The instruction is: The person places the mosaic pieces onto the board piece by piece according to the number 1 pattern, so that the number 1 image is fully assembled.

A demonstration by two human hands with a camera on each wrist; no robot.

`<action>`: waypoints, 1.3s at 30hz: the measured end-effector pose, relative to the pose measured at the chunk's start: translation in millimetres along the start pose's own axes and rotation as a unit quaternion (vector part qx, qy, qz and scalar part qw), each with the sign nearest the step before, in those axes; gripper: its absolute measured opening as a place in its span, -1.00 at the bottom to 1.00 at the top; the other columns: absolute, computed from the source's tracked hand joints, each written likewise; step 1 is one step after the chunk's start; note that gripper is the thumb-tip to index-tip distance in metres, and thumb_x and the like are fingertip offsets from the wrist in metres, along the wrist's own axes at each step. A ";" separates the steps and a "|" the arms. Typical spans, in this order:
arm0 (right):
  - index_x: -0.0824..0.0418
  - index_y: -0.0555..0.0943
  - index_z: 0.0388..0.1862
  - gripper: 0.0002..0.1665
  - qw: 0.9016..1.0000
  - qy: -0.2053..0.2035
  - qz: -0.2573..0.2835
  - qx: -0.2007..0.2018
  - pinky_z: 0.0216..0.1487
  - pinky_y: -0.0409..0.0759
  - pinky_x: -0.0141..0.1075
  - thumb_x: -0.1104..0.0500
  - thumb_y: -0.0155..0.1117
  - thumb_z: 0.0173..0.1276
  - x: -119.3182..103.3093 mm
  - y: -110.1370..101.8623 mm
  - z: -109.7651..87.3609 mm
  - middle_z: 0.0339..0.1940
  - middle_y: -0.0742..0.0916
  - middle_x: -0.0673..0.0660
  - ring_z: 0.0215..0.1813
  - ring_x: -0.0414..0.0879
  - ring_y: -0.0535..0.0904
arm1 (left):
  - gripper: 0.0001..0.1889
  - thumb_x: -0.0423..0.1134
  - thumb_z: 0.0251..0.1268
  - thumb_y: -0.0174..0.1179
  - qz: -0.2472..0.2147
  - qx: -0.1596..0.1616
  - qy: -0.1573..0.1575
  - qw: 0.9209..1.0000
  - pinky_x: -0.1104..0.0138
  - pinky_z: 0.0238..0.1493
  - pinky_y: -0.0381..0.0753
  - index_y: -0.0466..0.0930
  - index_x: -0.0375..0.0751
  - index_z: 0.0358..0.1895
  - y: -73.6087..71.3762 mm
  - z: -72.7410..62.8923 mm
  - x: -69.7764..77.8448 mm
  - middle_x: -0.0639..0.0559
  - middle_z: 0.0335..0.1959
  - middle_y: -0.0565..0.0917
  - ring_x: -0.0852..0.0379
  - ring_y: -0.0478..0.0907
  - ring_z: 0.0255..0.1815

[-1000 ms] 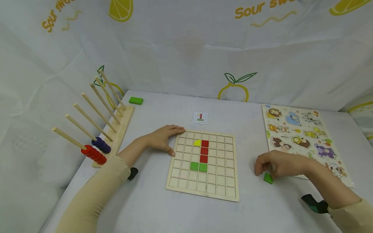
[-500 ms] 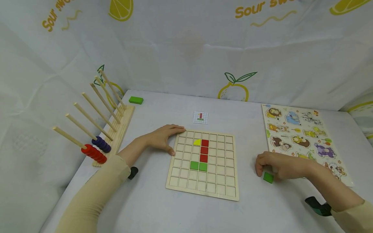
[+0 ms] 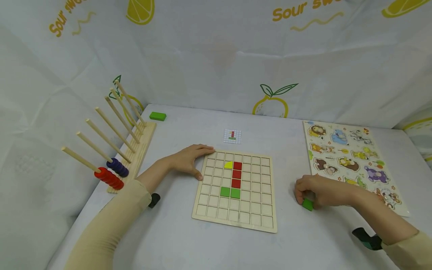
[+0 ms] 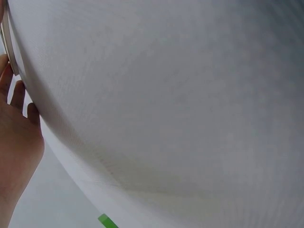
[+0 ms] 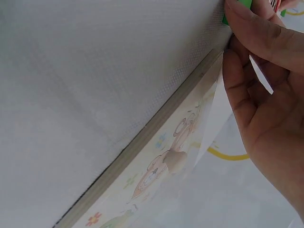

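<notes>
A square wooden grid board (image 3: 254, 218) lies mid-table. It carries a column of red tiles (image 3: 236, 174), a yellow quarter-round tile (image 3: 228, 165) and two green tiles (image 3: 225, 192). My left hand (image 3: 187, 161) rests at the board's left side, thumb and fingers spread, fingertips touching the edge and upper left corner; the left wrist view shows this hand (image 4: 19, 128) at its far left. To the right of the board, my right hand (image 3: 325, 191) pinches a small green tile (image 3: 308, 204) between thumb and fingers, low over the table. The right wrist view shows that tile (image 5: 229, 18) partly behind the thumb.
A small printed pattern card (image 3: 232, 136) lies beyond the board. An abacus with upright pegs (image 3: 138, 150) stands at left, a green block (image 3: 157, 116) behind it. The animal puzzle board (image 3: 341, 153) lies at right, partly under the right forearm. A cloth backdrop (image 3: 209, 67) rises behind.
The right hand's fingers have shifted slightly around the green tile, which has moved a little up and left and now sits between thumb and fingers. The left hand and the board stay put.
</notes>
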State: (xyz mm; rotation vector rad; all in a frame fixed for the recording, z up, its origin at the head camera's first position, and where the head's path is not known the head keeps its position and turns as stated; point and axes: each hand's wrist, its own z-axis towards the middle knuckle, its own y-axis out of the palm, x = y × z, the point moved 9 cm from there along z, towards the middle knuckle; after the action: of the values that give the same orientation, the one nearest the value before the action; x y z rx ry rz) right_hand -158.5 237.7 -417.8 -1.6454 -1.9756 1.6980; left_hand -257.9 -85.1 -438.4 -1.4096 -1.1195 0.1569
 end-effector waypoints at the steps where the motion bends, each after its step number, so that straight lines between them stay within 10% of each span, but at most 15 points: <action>1: -0.19 0.58 -0.39 -0.45 1.000 0.003 0.003 0.002 -0.33 0.38 -0.45 0.47 0.45 -0.14 0.3 -0.3 0.2 -0.39 0.55 -0.19 -0.26 -0.34 0.37 | 0.12 0.13 -0.17 0.56 0.000 0.000 0.000 1.000 -0.09 0.60 0.08 0.16 0.01 0.54 0.0 -0.1 0.2 0.03 0.60 0.14 -0.11 0.02 0.64; 15: -0.16 0.61 -0.53 -0.60 0.997 -0.030 0.005 0.072 -0.36 0.50 -0.50 0.40 0.42 0.03 -4.9 -10.1 8.6 -0.48 0.59 -0.24 -0.40 -0.43 0.44 | 0.11 0.11 -0.16 0.56 0.002 0.002 -0.001 1.000 -0.09 0.59 0.09 0.16 0.01 0.54 0.3 0.4 0.8 0.02 0.60 0.15 -0.11 0.03 0.64; 39: -0.05 0.69 -0.11 -0.78 0.985 -0.055 0.036 0.157 -0.27 0.53 -0.48 0.20 0.38 0.29 -48.7 -21.6 36.7 -0.26 0.75 -0.17 -0.29 -0.39 0.49 | 0.10 0.10 -0.15 0.56 0.005 0.003 -0.003 1.000 -0.10 0.59 0.09 0.17 -0.01 0.54 -1.7 -2.3 3.9 0.01 0.60 0.15 -0.12 0.03 0.64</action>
State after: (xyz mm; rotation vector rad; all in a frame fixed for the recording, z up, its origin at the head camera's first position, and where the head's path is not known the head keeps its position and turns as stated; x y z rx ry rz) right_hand -174.7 181.8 -389.5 -1.5576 -1.5984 2.0414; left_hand -255.2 -84.4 -434.5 -1.4106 -1.1156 0.1707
